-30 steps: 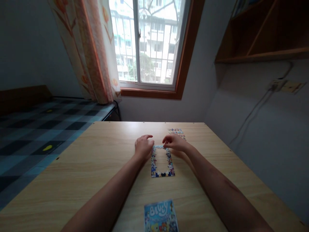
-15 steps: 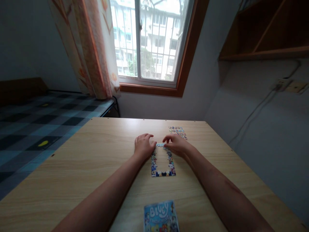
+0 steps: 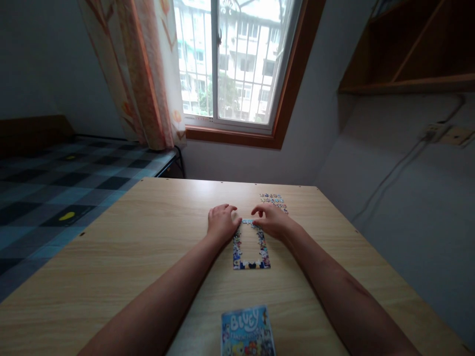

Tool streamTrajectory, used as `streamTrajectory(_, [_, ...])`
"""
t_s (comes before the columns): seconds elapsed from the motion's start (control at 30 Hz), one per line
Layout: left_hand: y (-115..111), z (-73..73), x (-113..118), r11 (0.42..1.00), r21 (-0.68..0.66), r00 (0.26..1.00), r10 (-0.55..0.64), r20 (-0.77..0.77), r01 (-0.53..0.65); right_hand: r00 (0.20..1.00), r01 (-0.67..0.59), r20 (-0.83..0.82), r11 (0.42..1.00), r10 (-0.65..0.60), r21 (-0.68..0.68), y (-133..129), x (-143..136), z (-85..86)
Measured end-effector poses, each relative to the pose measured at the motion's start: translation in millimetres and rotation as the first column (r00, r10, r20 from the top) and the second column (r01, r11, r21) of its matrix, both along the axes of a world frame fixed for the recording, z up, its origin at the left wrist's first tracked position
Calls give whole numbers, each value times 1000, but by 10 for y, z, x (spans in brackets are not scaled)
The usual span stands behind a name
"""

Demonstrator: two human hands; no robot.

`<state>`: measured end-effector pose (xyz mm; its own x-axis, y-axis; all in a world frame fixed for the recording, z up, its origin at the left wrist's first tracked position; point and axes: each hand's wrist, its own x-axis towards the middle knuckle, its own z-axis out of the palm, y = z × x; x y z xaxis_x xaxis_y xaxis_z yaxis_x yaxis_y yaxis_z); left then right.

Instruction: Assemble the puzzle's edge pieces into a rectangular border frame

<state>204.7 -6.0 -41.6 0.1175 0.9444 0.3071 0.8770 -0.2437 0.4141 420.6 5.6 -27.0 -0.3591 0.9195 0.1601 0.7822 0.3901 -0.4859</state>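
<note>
Tabletop puzzle frame (image 3: 251, 245) between fingers (image 3: 256, 213)

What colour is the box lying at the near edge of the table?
The box is mainly light blue with white lettering, seen best in the head view.

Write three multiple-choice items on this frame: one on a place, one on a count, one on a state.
1. Where do the loose pieces lie?
A. beyond the right hand
B. beside the box
C. on the bed

2. How many hands are at the puzzle frame's far edge?
A. none
B. one
C. two

3. What is the state of the puzzle frame's middle?
A. filled in
B. bare, table showing
C. covered by the box

Answers:
1 A, the pieces sit near the far table edge past the right hand.
2 C, the left hand and right hand both rest there.
3 B, wood shows inside the border.
</note>
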Motion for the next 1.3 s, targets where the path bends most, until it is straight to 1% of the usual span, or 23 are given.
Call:
streamTrajectory(0.3, [-5, 23, 3, 1000, -7, 1000, -1, -10, 1, 1000, 11, -3, 999, -11, 52, -44, -9, -21])
streamTrajectory(0.4, [-1, 7, 4, 1000, 5, 1000, -4, -17, 4, 1000, 1, 7, 998, -1, 69, -51, -15, -14])
streamTrajectory(0.5, [14, -27, -1, 999, 36, 1000, -3, -3, 3, 1000, -15, 4, 994, 15, 106, -22, 12, 49])
streamTrajectory(0.57, [17, -37, -4, 997, 83, 999, -7, 32, 4, 1000, -3, -10, 987, 5, 163, 4, 61, 142])
streamTrajectory(0.6, [13, -35, -3, 992, 123, 998, -39, 47, 33, 1000, 11, -18, 979, -7, 203, 12, 92, 199])
streamTrajectory(0.63, [5, -28, 0, 981, 170, 994, -98, 51, 88, 1000, 25, -24, 970, -20, 241, 12, 123, 256])
streamTrajectory(0.67, [-7, -17, 6, 961, 218, 982, -184, 40, 171, 999, 36, -26, 963, -30, 269, 3, 152, 309])
streamTrajectory(0.73, [-41, 9, 26, 886, 284, 926, -376, -23, 367, 999, 39, -14, 957, -37, 286, -47, 190, 376])
streamTrajectory(0.77, [-59, 21, 39, 844, 294, 890, -451, -61, 448, 1000, 27, 2, 959, -29, 281, -87, 195, 383])
streamTrajectory(0.83, [-91, 36, 63, 783, 285, 831, -543, -116, 552, 998, -22, 56, 962, 7, 271, -189, 177, 341])
streamTrajectory(0.9, [-115, 40, 80, 758, 266, 802, -581, -140, 596, 995, -61, 99, 957, 34, 284, -307, 134, 241])
streamTrajectory(0.93, [-122, 40, 84, 755, 255, 796, -589, -143, 604, 995, -56, 100, 952, 27, 302, -364, 111, 181])
streamTrajectory(1.0, [-132, 39, 84, 760, 234, 794, -590, -143, 607, 998, -8, 66, 937, -16, 348, -464, 70, 64])
streamTrajectory(1.1, [-136, 39, 80, 761, 202, 787, -599, -145, 616, 998, 38, 38, 912, -59, 409, -546, 44, -66])
streamTrajectory(1.17, [-135, 41, 81, 757, 191, 780, -606, -153, 625, 997, 17, 60, 908, -47, 420, -554, 49, -116])
streamTrajectory(1.3, [-130, 55, 85, 738, 183, 760, -623, -183, 649, 996, -31, 93, 921, -6, 389, -519, 74, -168])
